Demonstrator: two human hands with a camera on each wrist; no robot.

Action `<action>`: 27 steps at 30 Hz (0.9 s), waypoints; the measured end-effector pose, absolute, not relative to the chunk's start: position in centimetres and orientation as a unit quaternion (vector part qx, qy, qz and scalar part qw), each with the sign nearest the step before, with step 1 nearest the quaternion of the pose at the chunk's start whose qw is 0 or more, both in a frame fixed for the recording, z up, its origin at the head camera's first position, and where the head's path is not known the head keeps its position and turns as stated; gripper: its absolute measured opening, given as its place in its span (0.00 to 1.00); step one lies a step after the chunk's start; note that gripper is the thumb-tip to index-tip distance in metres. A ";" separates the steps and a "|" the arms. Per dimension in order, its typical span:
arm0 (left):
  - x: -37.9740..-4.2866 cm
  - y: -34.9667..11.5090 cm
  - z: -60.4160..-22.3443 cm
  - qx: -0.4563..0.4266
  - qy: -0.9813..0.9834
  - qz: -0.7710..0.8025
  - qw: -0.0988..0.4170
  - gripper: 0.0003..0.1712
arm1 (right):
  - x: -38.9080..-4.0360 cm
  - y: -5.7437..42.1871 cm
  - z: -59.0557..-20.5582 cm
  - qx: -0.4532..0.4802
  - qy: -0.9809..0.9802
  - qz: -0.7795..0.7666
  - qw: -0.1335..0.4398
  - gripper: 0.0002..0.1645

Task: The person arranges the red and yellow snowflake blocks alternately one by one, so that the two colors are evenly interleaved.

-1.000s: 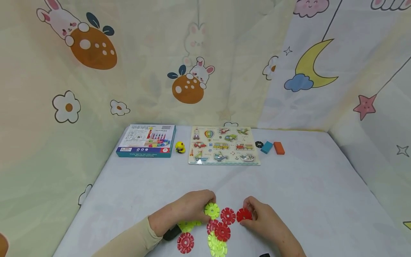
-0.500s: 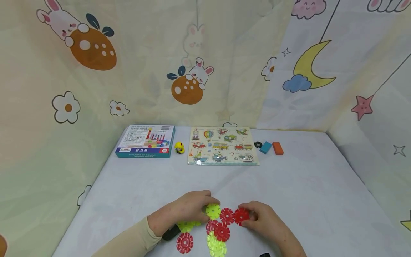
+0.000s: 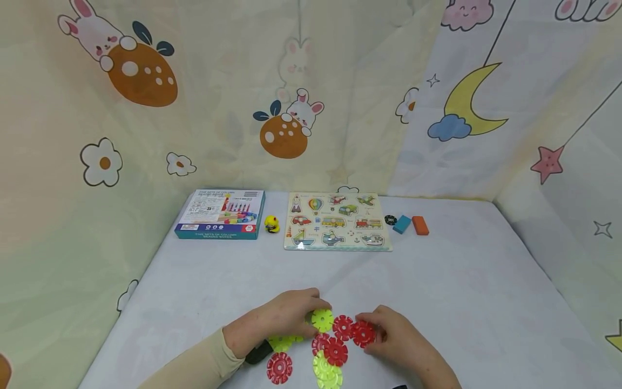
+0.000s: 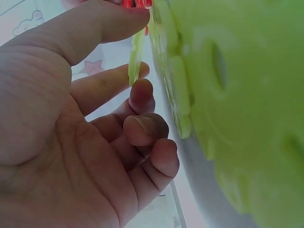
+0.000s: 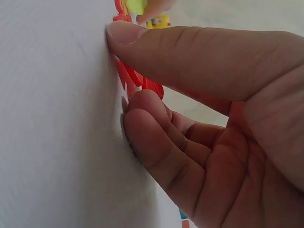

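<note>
In the head view my left hand (image 3: pixel 290 313) pinches a yellow-green snowflake disc (image 3: pixel 322 321) between thumb and fingers. My right hand (image 3: pixel 399 337) holds a red snowflake disc (image 3: pixel 363 334) by its right side. Between the two lies another red disc (image 3: pixel 343 327), touching or nearly touching both; whether they interlock I cannot tell. Just below are more red discs (image 3: pixel 336 351) overlapping yellow-green ones (image 3: pixel 329 373). In the right wrist view the thumb and fingers close round red plastic (image 5: pixel 153 87), low over the tabletop. A large yellow-green disc (image 4: pixel 256 95) fills the left wrist view's right side.
A single red disc (image 3: pixel 279 368) lies under the left forearm, near partly hidden yellow-green discs (image 3: pixel 282 342). Along the back stand a boxed bead set (image 3: pixel 218 213), a yellow duck (image 3: pixel 272 223), a picture puzzle board (image 3: pixel 337 221), a black chip, a blue block (image 3: pixel 401 224) and an orange block (image 3: pixel 420 225).
My right hand has brought its red disc leftward and slightly nearer, up against the middle red disc. The left hand stays almost in place, its index finger now farther over the yellow-green disc.
</note>
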State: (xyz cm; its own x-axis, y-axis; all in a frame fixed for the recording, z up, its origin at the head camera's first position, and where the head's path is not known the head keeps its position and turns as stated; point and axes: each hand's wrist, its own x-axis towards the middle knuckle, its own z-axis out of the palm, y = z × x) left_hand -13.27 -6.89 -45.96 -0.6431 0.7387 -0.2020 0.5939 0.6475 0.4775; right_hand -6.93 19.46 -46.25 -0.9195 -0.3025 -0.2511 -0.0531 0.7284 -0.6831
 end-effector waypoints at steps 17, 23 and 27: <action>-13.3 -7.0 -44.5 0.353 0.896 0.212 0.163 0.31 | -6.5 19.2 -45.7 -0.133 0.929 -0.301 0.169 0.35; -13.2 -7.8 -43.3 0.344 0.899 0.238 0.129 0.31 | -6.2 19.1 -45.0 -0.140 0.939 -0.284 0.134 0.34; -13.1 -8.6 -42.4 0.339 0.898 0.262 0.100 0.31 | -5.9 19.1 -44.2 -0.136 0.946 -0.281 0.090 0.32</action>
